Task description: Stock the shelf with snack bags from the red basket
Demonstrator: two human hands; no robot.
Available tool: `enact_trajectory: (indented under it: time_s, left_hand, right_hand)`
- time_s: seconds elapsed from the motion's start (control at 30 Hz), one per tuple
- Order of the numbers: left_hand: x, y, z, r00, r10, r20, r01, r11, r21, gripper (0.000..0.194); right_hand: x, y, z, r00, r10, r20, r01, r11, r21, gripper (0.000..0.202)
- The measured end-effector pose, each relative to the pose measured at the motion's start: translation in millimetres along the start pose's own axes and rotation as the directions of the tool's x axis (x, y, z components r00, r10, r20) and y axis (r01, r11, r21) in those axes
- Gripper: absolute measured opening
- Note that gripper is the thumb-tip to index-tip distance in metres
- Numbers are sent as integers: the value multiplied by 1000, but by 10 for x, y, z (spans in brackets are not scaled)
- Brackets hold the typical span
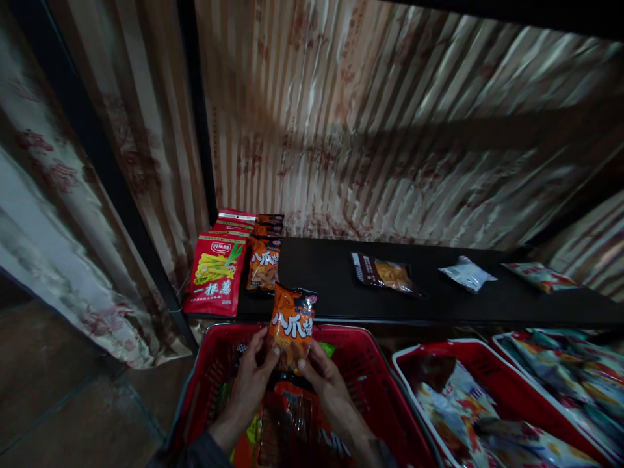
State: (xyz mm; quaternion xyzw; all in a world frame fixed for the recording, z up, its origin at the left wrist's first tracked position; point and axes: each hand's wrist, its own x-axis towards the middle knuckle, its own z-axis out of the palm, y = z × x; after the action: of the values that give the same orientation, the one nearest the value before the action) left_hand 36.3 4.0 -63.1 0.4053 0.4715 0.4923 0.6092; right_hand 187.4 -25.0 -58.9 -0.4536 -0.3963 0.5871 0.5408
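An orange snack bag point(293, 325) with white lettering is held upright between my two hands, above the front edge of a red basket point(375, 370). My left hand point(253, 377) grips its lower left side, thumb on the front. On the lower right side, my right hand point(329, 383) grips it the same way. More orange bags point(292, 422) lie in the basket beneath my hands, partly hidden by them. Just behind the held bag, a row of matching orange bags point(264, 263) stands on the black shelf point(316, 273), beside a row of red snack bags point(214, 276).
Farther right on the shelf lie a brown snack bag point(387, 274), a white packet point(468, 274) and a pale red-and-green bag point(541, 277). Two more red baskets with white rims point(414, 383) hold bags at the right. Dark metal posts point(197, 110) and patterned curtain point(302, 130) surround the shelf.
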Motion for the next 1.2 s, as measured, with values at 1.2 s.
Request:
enact_trajectory:
  time_s: [1.2]
  left_hand:
    - [2067, 724, 1436, 909, 404, -105, -195, 633, 749, 51]
  right_hand:
    - [2706, -833, -628, 904, -247, -350, 195, 965, -178, 39]
